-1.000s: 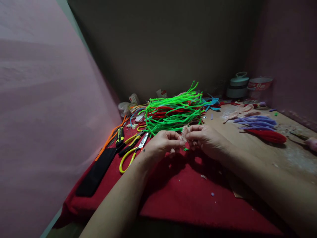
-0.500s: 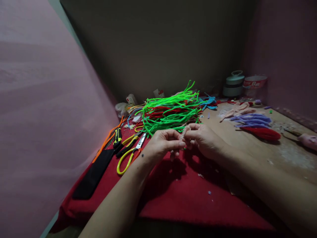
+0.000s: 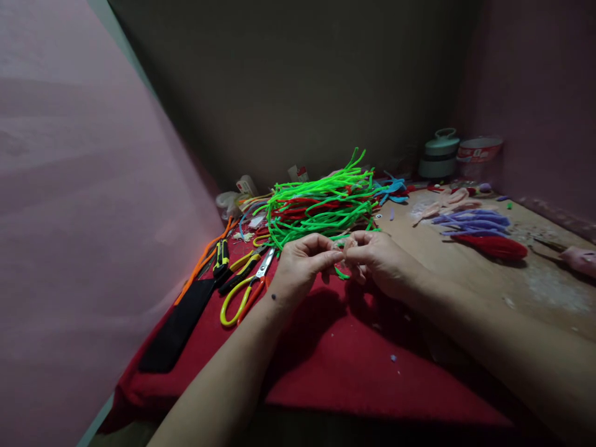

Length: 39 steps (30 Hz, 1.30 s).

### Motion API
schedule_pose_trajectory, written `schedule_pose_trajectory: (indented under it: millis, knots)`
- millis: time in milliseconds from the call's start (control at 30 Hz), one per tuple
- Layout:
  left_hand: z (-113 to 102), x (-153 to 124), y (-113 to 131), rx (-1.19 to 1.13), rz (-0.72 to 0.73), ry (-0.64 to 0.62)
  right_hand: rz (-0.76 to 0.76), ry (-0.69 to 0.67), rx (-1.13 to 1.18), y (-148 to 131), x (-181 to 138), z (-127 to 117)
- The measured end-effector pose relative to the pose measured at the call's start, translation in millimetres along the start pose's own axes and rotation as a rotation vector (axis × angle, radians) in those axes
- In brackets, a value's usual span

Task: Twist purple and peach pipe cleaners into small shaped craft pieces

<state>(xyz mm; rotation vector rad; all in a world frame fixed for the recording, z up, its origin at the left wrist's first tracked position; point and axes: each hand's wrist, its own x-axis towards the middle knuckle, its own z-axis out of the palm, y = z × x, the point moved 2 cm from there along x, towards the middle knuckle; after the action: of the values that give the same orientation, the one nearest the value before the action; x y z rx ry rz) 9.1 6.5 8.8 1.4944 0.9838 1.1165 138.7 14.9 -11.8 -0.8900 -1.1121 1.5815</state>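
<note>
My left hand (image 3: 305,264) and my right hand (image 3: 382,257) meet above the red cloth, fingertips almost touching. Between them is a small pale pink, fuzzy pipe cleaner (image 3: 351,244), mostly covered by my fingers. The right fingers are closed around it; my left thumb and index finger pinch at its left side. Just behind the hands lies a large pile of bright green pipe cleaners (image 3: 321,189), with red pipe cleaners (image 3: 310,210) in its middle. Scissors (image 3: 242,297) with yellow and orange handles rest left of my left hand.
Pliers (image 3: 242,273), a yellow-black utility knife (image 3: 221,256) and a long black object (image 3: 179,329) lie at left. On the brown board (image 3: 465,292) are purple pipe cleaners (image 3: 475,223) and a red fuzzy bundle (image 3: 493,246). A lidded container (image 3: 439,155) and bowl (image 3: 479,152) stand behind.
My left hand has shifted slightly up and left, its fingertips drawing back a little from the right hand. The pale pink pipe cleaner is now more hidden, and a green strand shows below the hands.
</note>
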Motion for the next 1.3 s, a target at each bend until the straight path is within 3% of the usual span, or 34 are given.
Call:
schedule_pose_trajectory:
  millis: [167,333,633,1033,1167,1300]
  knots:
    - [3.9,-3.3,0.1,0.249,0.057,0.018,0.02,0.02,-0.064,1.4,-0.3,-2.8]
    - [6.1,-7.8,3.4,0.671,0.337,0.023,0.041,0.07,-0.119,0.9,-1.1,-4.0]
    - [5.5,-9.4,1.3,0.908,0.513,-0.046,0.08,0.032,-0.19,1.7,0.8,-5.7]
    - [10.5,-13.6,-10.1,1.235,0.519,-0.131,0.185,0.073,-0.193,1.2,2.9,-10.2]
    - [10.0,-13.0,-7.1,1.119,0.438,-0.065,0.191,-0.015,-0.175,2.1,5.2,-11.8]
    - [7.3,-9.6,-4.1,0.894,0.261,-0.077,0.181,-0.123,-0.115,4.5,5.7,-12.3]
